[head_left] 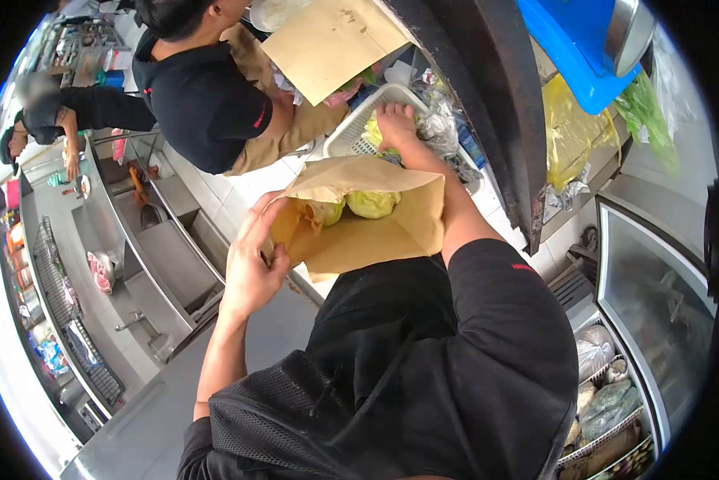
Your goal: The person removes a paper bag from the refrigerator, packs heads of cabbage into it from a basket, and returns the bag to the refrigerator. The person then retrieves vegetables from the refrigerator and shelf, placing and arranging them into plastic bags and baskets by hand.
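My left hand (255, 256) grips the left edge of a brown paper bag (367, 244), fingers outside and thumb at the rim. The bag's mouth gapes toward me. Inside lie round pale-green heads of lettuce (373, 203), one partly hidden by the paper. My right arm passes behind the bag, and my right hand (397, 126) is down in a white plastic basket (345, 138). Its fingers and thumb curve around a yellow-green lettuce (372, 130), most of which is hidden by the hand and the bag.
Crumpled plastic and scraps (439, 128) fill the basket's right side. A dark metal edge (495, 96) runs close by my right arm. Beside the basket sits a person (203, 104) in black, near brown paper (335, 44). An open glass-door fridge (655, 280) stands at right, steel sinks (175, 260) at left.
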